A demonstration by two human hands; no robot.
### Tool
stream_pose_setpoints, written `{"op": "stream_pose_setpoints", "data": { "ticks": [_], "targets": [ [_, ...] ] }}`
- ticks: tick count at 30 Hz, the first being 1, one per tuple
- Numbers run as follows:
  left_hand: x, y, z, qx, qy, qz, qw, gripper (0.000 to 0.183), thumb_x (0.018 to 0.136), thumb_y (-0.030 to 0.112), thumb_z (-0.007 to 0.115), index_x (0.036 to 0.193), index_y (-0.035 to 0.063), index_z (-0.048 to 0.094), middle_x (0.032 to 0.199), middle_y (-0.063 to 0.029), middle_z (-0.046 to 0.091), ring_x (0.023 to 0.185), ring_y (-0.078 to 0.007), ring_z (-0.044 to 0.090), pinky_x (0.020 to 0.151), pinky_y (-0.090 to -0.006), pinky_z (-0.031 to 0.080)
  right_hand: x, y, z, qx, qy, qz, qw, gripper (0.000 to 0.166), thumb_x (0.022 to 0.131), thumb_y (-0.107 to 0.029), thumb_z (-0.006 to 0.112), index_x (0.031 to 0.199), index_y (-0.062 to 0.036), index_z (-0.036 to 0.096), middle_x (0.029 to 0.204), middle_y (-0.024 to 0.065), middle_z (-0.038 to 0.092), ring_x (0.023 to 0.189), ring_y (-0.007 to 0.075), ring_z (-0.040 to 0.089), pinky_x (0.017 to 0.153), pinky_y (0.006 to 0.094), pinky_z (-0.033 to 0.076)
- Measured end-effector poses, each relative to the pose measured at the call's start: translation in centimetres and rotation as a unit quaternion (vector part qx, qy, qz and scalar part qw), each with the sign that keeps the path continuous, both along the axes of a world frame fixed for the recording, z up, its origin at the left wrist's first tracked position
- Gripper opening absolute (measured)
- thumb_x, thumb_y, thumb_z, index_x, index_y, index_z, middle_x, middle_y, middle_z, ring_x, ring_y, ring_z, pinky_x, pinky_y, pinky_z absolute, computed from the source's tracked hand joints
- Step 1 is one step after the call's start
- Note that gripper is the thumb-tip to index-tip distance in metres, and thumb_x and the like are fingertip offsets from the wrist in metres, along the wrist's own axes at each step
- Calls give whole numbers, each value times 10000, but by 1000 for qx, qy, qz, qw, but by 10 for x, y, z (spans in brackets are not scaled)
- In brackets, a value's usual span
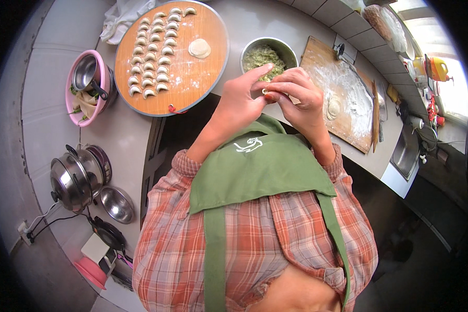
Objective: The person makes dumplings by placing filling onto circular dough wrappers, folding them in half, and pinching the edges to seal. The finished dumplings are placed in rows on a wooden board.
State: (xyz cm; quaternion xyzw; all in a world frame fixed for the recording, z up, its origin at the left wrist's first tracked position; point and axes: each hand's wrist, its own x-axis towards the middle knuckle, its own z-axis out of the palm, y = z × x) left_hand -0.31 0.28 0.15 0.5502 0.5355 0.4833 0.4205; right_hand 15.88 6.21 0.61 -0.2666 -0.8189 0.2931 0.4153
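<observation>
My left hand and my right hand meet over the counter's near edge, pinching a small dumpling between their fingertips. Fingers cover most of it; only a pale bit of dough shows. Just behind them sits a steel bowl of chopped greenish filling. To the left, a round wood-grain board carries several crescent-shaped dumplings in three rows. A small pile of round dough wrappers lies on its right part. More wrappers rest on a floured wooden board at the right.
A wooden rolling pin lies along the floured board's right edge, beside a metal blade. Farther right is a sink. On the left stand a pink basket, a lidded steel pot and a steel bowl.
</observation>
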Motion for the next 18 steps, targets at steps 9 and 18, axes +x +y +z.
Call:
{"op": "stream_pose_setpoints", "data": {
  "ticks": [9, 18],
  "targets": [
    [-2, 6, -13, -95, -233, -8, 968, 561, 822, 88, 777, 1324, -33, 556, 1066, -109, 703, 964, -113, 656, 822, -258, 527, -3, 3, -7, -59, 22, -29, 998, 172, 704, 70, 699, 855, -11, 711, 851, 104, 672, 807, 251, 624, 721, 357, 508],
    [-7, 7, -12, -101, -145, -21, 984, 515, 840, 20, 710, 1325, -41, 550, 1065, -114, 706, 975, -112, 651, 829, -248, 519, -15, 9, -9, 26, -37, -38, 998, 136, 722, 63, 674, 828, -18, 700, 795, 104, 667, 801, 271, 634, 726, 349, 503]
  ]
}}
